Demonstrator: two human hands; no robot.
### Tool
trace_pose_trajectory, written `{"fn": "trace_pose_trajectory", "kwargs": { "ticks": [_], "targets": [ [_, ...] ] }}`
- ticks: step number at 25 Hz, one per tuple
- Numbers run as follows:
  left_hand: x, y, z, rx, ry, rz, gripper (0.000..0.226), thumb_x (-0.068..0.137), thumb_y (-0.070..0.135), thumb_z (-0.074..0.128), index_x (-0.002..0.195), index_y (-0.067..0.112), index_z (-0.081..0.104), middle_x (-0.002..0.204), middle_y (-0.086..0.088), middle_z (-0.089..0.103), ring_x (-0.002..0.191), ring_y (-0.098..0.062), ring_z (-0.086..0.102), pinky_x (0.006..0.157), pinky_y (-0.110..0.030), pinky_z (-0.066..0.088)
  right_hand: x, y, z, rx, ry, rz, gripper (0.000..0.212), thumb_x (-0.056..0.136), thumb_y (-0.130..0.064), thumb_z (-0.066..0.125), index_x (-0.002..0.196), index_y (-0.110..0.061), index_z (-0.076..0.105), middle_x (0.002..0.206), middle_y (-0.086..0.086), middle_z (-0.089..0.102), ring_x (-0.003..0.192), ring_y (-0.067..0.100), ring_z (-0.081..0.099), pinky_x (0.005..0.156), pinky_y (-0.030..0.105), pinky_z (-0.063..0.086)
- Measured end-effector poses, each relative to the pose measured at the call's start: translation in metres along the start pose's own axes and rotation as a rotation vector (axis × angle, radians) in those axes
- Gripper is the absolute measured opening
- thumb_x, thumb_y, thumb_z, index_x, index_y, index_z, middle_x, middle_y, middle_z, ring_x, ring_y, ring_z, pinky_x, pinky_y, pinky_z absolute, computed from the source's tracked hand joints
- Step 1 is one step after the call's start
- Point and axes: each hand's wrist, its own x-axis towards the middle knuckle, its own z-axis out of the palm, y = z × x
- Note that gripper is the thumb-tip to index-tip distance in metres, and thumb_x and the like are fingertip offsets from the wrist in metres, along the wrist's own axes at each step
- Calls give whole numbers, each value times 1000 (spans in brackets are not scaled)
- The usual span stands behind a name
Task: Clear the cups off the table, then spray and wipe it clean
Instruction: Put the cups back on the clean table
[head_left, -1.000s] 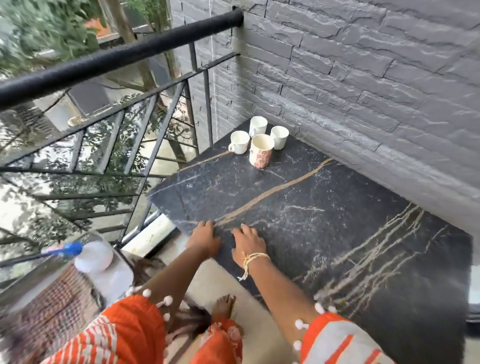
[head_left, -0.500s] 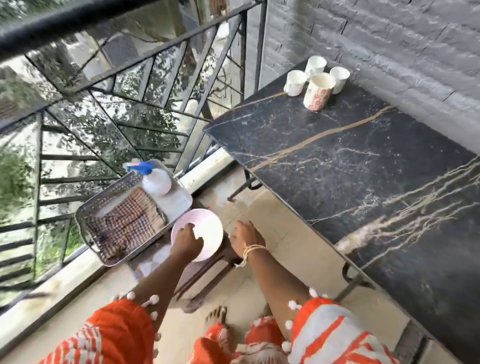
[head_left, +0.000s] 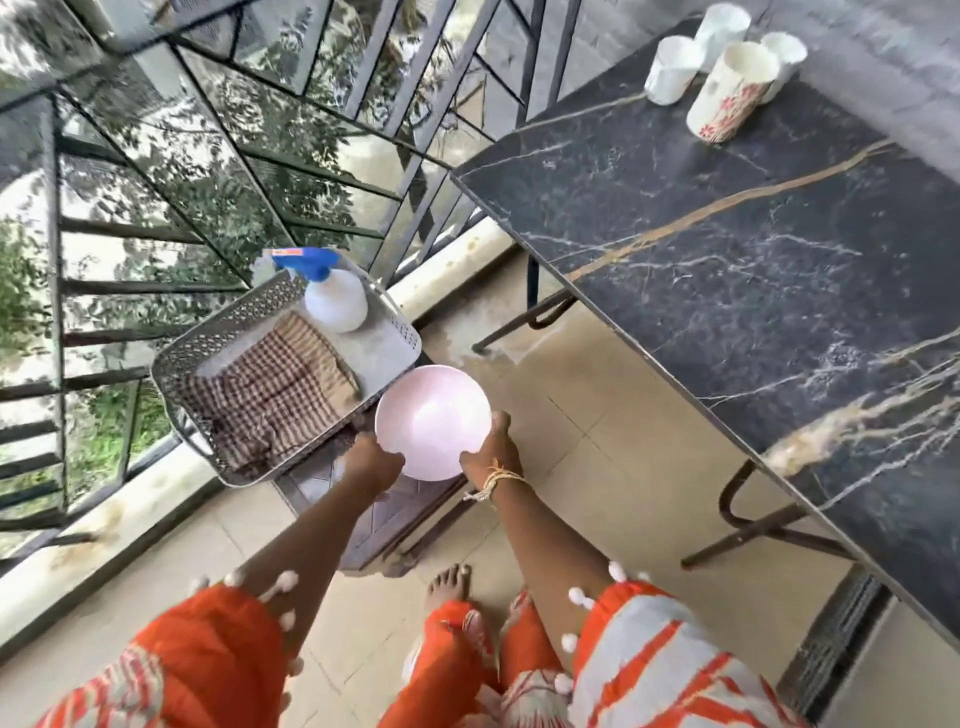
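Both hands came off the desk edge a second ago, view swung left, and now I've got them on the pink bowl (head_left: 432, 420). Left hand (head_left: 375, 462) grips the near-left rim, right hand (head_left: 492, 451) grips the near-right rim, fingers curled round it on both sides. Bowl sits on a low dark stool (head_left: 363, 499) just beside the grey tray (head_left: 400, 338), touching or nearly so; can't tell whether it's lifted off yet.

Step, as I read it: fetching a carrier for the cups, so clearing hasn't started. Four cups (head_left: 727, 67) are clustered at the far corner of the desk (head_left: 753, 270) near the wall: three plain white, one taller with a red floral print (head_left: 730, 93). They're well apart from my hands.

Next move, my guess: lift the bowl level, carry it right to the desk, then load the cups. Floral one is tall, so it could tip.

Spray bottle (head_left: 335, 299) and checked cloth (head_left: 270, 389) are in the tray, untouched.

Writing: the blue spray head carries a small orange-white label, unreadable. No brands legible anywhere.
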Motion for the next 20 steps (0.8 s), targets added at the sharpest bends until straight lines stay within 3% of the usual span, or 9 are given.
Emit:
{"fn": "trace_pose_trajectory", "kwargs": {
  "ticks": [3, 6, 9, 11, 14, 16, 20],
  "targets": [
    [33, -8, 13, -46, 44, 59, 61, 78, 2, 56, 135, 5, 34, 124, -20, 55, 106, -42, 60, 71, -53, 59, 22, 7, 17, 141, 48, 65, 52, 80, -10, 53, 129, -17, 38, 124, 14, 63, 110, 38, 59, 94, 45, 49],
    [41, -11, 19, -54, 99, 81, 55, 73, -3, 54, 127, 4, 45, 117, -22, 60, 101, -40, 63, 72, -53, 59, 33, 12, 17, 279, 17, 101, 55, 70, -11, 48, 124, -23, 46, 125, 11, 60, 112, 41, 56, 88, 55, 53],
    [30, -3, 20, -80, 52, 80, 59, 59, 1, 57, 118, 1, 54, 112, -20, 64, 102, -37, 64, 74, -51, 59, 23, 8, -5, 314, 69, 102, 46, 68, -8, 46, 112, -18, 53, 116, 13, 62, 104, 41, 59, 77, 57, 57],
    [9, 15, 18, -178, -1, 77, 62, 53, 4, 53, 115, 6, 51, 111, -16, 61, 102, -39, 62, 68, -55, 59, 6, 5, -30, 363, 135, 71, 43, 62, -12, 43, 103, -20, 51, 108, 12, 63, 99, 40, 60, 72, 56, 58],
    [-29, 65, 4, -288, -8, 168, 43, 66, -7, 51, 105, 12, 49, 99, -9, 56, 95, -38, 59, 61, -58, 58, -16, -9, -83, 458, 205, -19, 38, 70, -6, 46, 104, -22, 52, 101, 3, 57, 97, 33, 58, 75, 44, 59],
    [-47, 101, -6, -283, 7, 263, 41, 64, -4, 51, 100, 16, 47, 93, -11, 57, 90, -36, 62, 66, -57, 58, -22, -23, -119, 474, 244, -71, 37, 76, -1, 49, 108, -19, 54, 98, 3, 55, 91, 29, 56, 63, 33, 56],
    [-74, 175, -12, -312, 52, 348, 37, 74, -10, 43, 103, 11, 53, 89, -13, 59, 69, -36, 65, 46, -45, 57, -12, -44, -184, 575, 289, -171, 27, 73, -4, 61, 97, -17, 56, 94, 7, 63, 80, 27, 62, 49, 46, 59]
  ]
}}
